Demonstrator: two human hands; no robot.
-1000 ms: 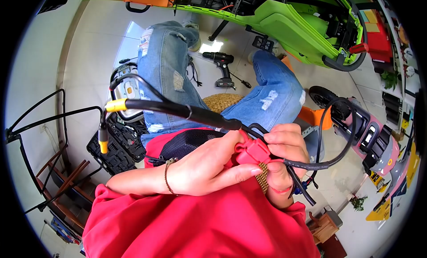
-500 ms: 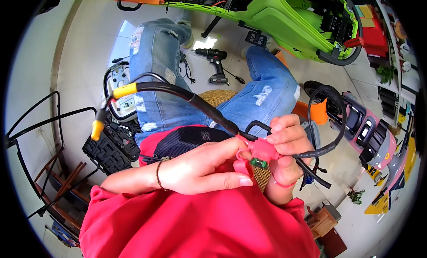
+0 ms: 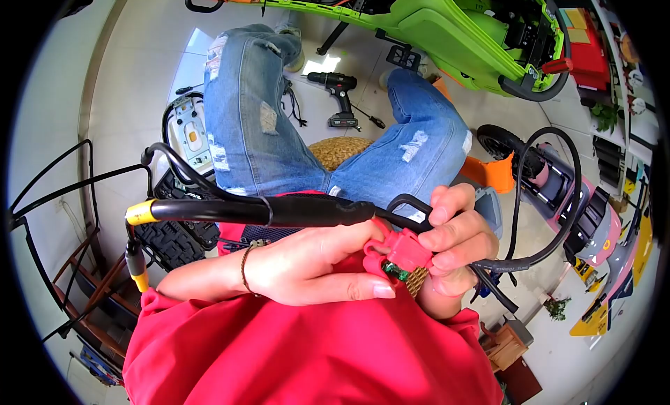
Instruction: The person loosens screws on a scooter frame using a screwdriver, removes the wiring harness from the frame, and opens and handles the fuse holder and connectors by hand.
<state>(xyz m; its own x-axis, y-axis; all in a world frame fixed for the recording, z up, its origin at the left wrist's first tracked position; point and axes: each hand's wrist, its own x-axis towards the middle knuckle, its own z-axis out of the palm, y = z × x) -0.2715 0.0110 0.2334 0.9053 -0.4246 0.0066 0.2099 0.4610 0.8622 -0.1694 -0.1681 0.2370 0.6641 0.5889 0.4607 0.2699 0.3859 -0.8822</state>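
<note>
A red inline fuse holder (image 3: 409, 250), with a green piece showing at its lower opening, is held between my hands above my lap. My left hand (image 3: 300, 267) is closed, its thumb and index finger at the holder's left side by the red cap loop. The fingers of my right hand (image 3: 458, 241) are closed around the holder's right end and the wires there. A thick black cable (image 3: 314, 210) runs left over my left hand, ending in yellow-banded connectors (image 3: 142, 212). On the right, a black cable loop (image 3: 578, 196) hangs out from my right hand.
Beyond my knees, a cordless drill (image 3: 340, 98) and a screwdriver (image 3: 370, 117) lie on the floor. A green vehicle body (image 3: 453, 49) stands ahead. At left is a black tool case (image 3: 183, 223); at right, a pink ride-on vehicle (image 3: 579, 210).
The thick cable's left part and its yellow-banded connectors have swung left and down. The right-hand cable loop has shifted outward. Both hands stay at the fuse holder, which has turned slightly.
</note>
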